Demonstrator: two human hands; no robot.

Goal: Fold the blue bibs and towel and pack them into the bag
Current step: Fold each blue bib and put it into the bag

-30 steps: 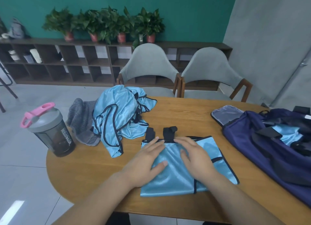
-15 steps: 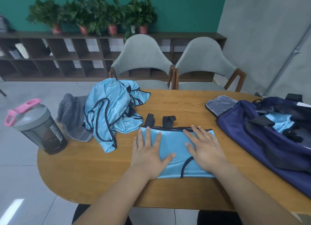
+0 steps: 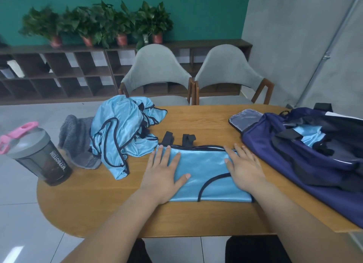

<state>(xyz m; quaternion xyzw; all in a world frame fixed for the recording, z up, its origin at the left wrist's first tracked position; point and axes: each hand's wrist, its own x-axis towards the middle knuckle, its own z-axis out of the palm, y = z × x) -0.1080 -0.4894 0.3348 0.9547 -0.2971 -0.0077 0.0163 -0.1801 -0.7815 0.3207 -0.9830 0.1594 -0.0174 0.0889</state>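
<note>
**Bib folded and pressed flat**

Since a moment ago, your palms have slid apart. Your left hand (image 3: 164, 172) and right hand (image 3: 243, 167), fingers spread, flatten the folded bib (image 3: 204, 170) on the table (image 3: 137, 213) so creases hold, near the bag (image 3: 306, 154).

text: "MYPROTEIN" is printed in white, running vertically | carrier: dark shaker bottle (image 3: 42, 156) with pink-looped lid | other readable text: none is seen
</note>
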